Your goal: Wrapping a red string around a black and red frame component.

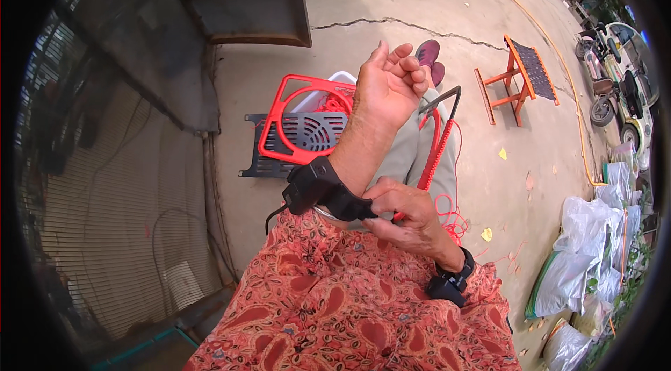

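My left hand (391, 88) is raised palm up in front of me, its fingers loosely curled and apart, with nothing in it. Around that forearm sits a black wrist device (312, 186) with a strap (356, 209). The fingers of my right hand (409, 213) pinch the strap's end close to the forearm. My right wrist wears a similar black device (449, 283). Beyond my right hand, a red and dark metal frame wound with red cord (437, 151) leans against my grey trousers. Loose red cord (451, 217) trails beside my leg.
At left, a red plastic frame (285, 91) and a dark slotted panel (262, 154) lie against a white bin (342, 77) holding red cord. An orange stool (521, 77) stands ahead right. Plastic sacks (573, 259) and parked vehicles (629, 91) line the right; a screen door (241, 11) stands left.
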Tool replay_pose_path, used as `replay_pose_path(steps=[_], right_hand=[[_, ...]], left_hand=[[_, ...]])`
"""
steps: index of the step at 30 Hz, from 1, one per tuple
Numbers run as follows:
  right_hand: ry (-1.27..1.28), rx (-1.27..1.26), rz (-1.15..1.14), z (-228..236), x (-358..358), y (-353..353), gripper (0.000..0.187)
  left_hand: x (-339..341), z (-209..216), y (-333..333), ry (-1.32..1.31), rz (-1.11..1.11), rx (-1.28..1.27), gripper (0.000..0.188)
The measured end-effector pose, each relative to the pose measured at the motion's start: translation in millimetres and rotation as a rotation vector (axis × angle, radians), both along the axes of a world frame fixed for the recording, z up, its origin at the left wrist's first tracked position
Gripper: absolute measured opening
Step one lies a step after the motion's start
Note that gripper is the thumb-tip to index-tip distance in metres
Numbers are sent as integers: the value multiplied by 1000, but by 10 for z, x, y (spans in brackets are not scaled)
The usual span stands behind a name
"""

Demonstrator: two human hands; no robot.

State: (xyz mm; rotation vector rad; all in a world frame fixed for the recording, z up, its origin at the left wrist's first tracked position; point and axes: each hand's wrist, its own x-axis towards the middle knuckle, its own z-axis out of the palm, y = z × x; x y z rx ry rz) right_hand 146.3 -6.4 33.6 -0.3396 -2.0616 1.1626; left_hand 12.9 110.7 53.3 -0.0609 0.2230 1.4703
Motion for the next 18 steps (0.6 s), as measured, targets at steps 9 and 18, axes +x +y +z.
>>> replay_pose_path(steps=[9,18], right_hand=[[-168,-342,-33,115,27,18,22],[-121,-364,-81,166,-234,77,20]], left_hand=[[183,-99,-53,908,164,75,34],[147,-406,13,2240,354,434,26]])
